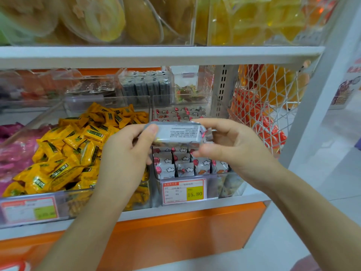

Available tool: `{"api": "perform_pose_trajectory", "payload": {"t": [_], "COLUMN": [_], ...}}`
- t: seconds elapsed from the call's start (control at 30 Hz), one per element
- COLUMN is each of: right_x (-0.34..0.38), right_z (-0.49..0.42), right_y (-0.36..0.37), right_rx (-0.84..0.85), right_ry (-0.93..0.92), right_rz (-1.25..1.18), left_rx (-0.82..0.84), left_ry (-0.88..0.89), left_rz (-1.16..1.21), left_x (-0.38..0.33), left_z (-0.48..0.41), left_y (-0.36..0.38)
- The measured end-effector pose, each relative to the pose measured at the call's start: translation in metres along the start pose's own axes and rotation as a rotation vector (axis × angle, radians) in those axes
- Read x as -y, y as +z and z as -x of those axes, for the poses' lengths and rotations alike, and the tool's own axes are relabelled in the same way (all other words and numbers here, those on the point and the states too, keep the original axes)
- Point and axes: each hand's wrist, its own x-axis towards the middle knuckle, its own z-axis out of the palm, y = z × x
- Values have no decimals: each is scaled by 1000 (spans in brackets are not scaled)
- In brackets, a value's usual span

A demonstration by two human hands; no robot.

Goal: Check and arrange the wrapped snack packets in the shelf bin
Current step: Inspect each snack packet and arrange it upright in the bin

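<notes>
Head view: one packet (176, 133) is up for inspection, held in front of the shelf with its printed back towards the camera.
Packet axis: it lies flat, with the long axis running left to right and one end in each hand.
Left hand (125, 155): it grips the left end, thumb pressed on the near face and fingers curled behind.
Right hand (230, 141): it pinches the crimped right end, index finger on top and thumb underneath, a bit blurred.
Shelf bin (220, 187): the clear bin sits directly below and just beyond the hands, above the price tag (184, 190).
Standing packets (185, 165): they stand upright in rows, faces towards the near side.
Neighbour: a loose heap of yellow packets (78, 145) fills the bin to the left.
Deciding relation: the held packet lies crosswise above upright rows, so it probably needs tipping on end before it goes down and slightly away. Both hands are equally near.
</notes>
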Motion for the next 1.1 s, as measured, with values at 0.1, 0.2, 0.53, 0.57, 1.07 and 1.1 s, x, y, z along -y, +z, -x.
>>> {"api": "perform_pose_trajectory", "payload": {"t": [0.1,0.2,0.53,0.57,1.07,1.1], "right_x": [1,-1,-12,-15,-46,-50], "right_z": [-1,-6,-92,-105,-193,-194], "right_y": [9,11,-4,-2,25,26], "right_rx": [-124,-299,-501,-484,36,91], "right_ry": [-66,-35,30,17,3,24], "right_rz": [67,50,425,467,973,1018], "left_rx": [-8,32,315,314,307,307], "left_ry": [30,131,25,26,45,46], "left_rz": [-32,-173,-603,-601,-501,-500], "left_x": [1,3,32,33,42,42], "left_z": [-2,-10,-30,-30,-28,-28], "left_y": [3,8,20,20,22,22]}}
